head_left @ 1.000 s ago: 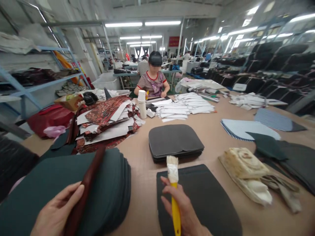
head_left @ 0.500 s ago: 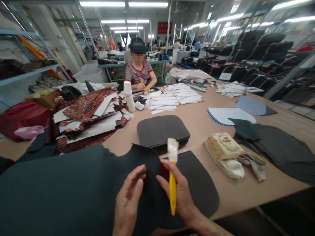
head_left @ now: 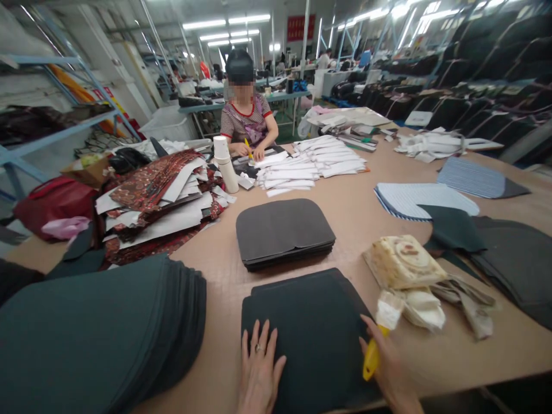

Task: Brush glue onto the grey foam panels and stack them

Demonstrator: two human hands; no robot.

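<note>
A dark green sheet (head_left: 310, 328) lies flat at the near middle of the table, over a grey piece whose edge shows at its right. My left hand (head_left: 260, 365) rests on its left part with the fingers spread. At its right edge, my right hand (head_left: 388, 365) holds a yellow brush (head_left: 371, 357), its whitish bristles pointing up. Beyond the sheet sits a stack of grey rounded panels (head_left: 284, 230). To the left stands a thick stack of dark green sheets (head_left: 99, 328). A glue-smeared yellowish block (head_left: 403, 261) in a plastic bag is near the brush tip.
Across the brown table (head_left: 215, 253), a person (head_left: 248, 121) works with another yellow brush beside white strips (head_left: 314, 161). Patterned red pieces (head_left: 150, 201) are piled at left near white cups (head_left: 224, 164). Striped blue pieces (head_left: 414, 198) and grey panels (head_left: 517, 264) lie at right.
The green sheet has come off the left stack and now lies flat over the grey piece. My left hand is flat on it. My right hand has moved right with the brush. The view has shifted slightly.
</note>
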